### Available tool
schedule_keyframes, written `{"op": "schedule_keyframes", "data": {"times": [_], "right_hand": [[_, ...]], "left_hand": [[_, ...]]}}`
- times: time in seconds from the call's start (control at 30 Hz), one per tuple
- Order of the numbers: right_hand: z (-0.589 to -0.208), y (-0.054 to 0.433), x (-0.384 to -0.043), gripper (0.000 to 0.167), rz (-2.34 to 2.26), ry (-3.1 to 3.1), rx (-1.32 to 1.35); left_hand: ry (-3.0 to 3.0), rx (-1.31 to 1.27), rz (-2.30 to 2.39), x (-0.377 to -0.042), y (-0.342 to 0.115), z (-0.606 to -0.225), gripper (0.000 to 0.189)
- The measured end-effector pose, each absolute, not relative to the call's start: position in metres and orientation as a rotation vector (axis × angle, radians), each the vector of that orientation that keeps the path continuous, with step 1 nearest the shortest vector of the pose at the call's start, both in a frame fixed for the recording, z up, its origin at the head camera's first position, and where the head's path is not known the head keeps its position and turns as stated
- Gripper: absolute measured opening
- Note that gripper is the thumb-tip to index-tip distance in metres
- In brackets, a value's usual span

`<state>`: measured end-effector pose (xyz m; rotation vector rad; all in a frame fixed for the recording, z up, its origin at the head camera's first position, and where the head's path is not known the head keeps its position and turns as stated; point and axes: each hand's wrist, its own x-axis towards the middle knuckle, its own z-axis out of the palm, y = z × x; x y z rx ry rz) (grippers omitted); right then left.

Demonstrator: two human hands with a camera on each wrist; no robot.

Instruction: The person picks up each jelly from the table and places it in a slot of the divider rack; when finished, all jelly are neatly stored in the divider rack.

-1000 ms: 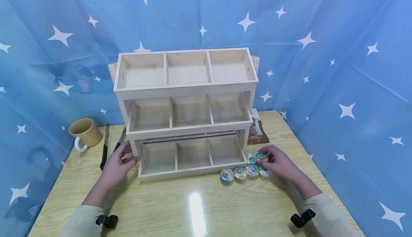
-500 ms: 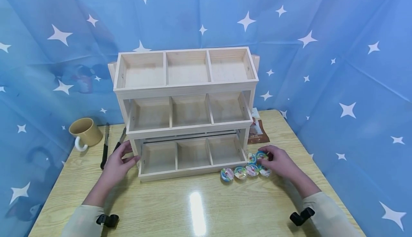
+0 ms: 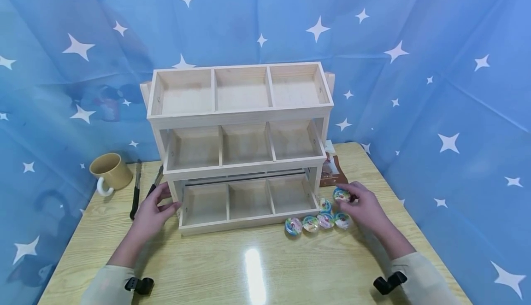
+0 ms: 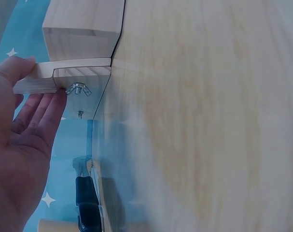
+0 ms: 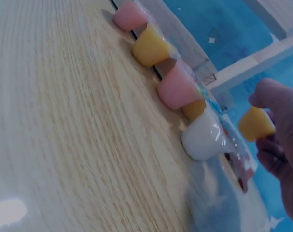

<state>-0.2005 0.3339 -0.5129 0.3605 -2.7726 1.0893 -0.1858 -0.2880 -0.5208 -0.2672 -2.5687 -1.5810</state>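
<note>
A three-tier wooden rack stands at the back of the table, each tier split into three compartments. My left hand grips its lower left side; in the left wrist view the thumb lies above a wooden bar and the fingers are under it, near a wing nut. My right hand pinches a small jelly cup, yellow in the right wrist view and raised off the table. Several more jelly cups, pink, yellow and white, sit by the rack's lower right corner.
A tan mug with a white handle stands at the left, beside two black-handled tools. A brown packet lies behind the rack's right side. A blue star-patterned curtain surrounds the table.
My right hand has lifted one jelly cup up and slightly away from the others. The left hand stays on the rack, which has not moved.
</note>
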Motion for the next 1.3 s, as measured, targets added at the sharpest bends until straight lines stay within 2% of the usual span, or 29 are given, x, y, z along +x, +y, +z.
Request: {"op": "schedule_keyframes", "data": {"times": [0.3, 0.6, 1.3], "right_hand": [[-0.507, 0.323, -0.193, 0.049, 1.110, -2.721, 0.286], [-0.501, 0.298, -0.188, 0.043, 1.084, -2.619, 0.506], [-0.489, 0.202, -0.200, 0.045, 1.248, -2.612, 0.857]], "left_hand": [[-2.559, -0.269, -1.591, -0.185, -0.290, -0.525, 0.066], [-2.565, -0.263, -1.583, -0.185, -0.292, -0.527, 0.065], [-2.548, -0.264, -1.622, -0.188, -0.289, -0.525, 0.068]]}}
